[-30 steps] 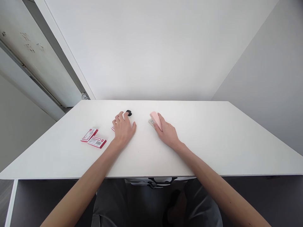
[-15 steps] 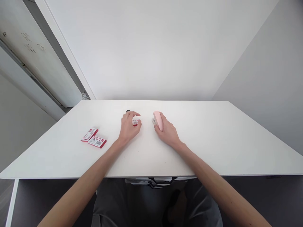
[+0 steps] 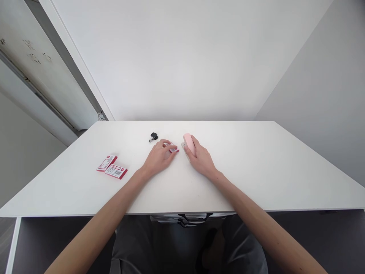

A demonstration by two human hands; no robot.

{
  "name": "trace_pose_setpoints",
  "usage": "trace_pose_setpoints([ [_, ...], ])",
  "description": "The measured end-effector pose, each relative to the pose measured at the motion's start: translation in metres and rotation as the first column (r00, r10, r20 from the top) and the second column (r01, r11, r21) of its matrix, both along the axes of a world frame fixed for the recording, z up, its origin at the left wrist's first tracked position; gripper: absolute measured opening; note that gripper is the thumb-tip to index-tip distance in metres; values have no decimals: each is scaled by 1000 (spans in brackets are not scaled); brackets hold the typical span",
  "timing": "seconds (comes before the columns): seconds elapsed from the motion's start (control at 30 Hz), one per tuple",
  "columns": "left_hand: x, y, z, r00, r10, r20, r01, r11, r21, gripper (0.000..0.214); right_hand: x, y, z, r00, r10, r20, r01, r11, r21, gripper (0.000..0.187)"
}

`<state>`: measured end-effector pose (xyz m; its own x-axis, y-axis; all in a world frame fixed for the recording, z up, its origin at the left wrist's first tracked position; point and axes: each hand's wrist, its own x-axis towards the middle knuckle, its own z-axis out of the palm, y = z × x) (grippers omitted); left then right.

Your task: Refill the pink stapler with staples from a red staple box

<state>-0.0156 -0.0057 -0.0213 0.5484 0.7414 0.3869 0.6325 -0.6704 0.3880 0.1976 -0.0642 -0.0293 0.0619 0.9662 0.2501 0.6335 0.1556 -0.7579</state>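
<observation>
My right hand is wrapped round a pink stapler, thumb on its near side and fingers along its far side. The stapler's pale base shows at its left edge. To its left, my left hand has thumb and fingers closed on a small red-and-white staple box, partly hidden by the fingers. The box is close to the stapler's left side, with a narrow gap between them. Behind my left hand lies a small black-and-silver tool, perhaps a staple remover.
Two more red-and-white boxes lie at the left, one box touching the other box. All of this rests on a white table with a white wall behind it. Below the front edge a black handle shows.
My left hand has closed on the box and brought it to the right, nearer the stapler. The black tool behind it has come into fuller view. My right hand keeps its place on the stapler.
</observation>
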Motion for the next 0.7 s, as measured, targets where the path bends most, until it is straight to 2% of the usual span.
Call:
trace_pose_setpoints([
  [0.13,1,-4,4,982,-187,-31,187,982,-5,35,0,1,-3,989,47,-142,-47,999,6,65],
  [0.23,1,-7,7,965,-261,-33,261,965,-25,35,0,3,-6,965,66,-252,-66,998,10,68],
  [0.37,1,-10,9,956,-291,-21,290,956,-37,35,0,4,-6,939,69,-337,-71,997,6,70],
  [0.5,0,-9,9,949,-313,-40,313,950,-10,36,-1,3,-5,934,61,-352,-63,998,6,69],
  [0.7,-2,-10,11,960,-264,-95,271,960,68,49,0,4,-6,931,61,-360,-59,998,17,68],
])
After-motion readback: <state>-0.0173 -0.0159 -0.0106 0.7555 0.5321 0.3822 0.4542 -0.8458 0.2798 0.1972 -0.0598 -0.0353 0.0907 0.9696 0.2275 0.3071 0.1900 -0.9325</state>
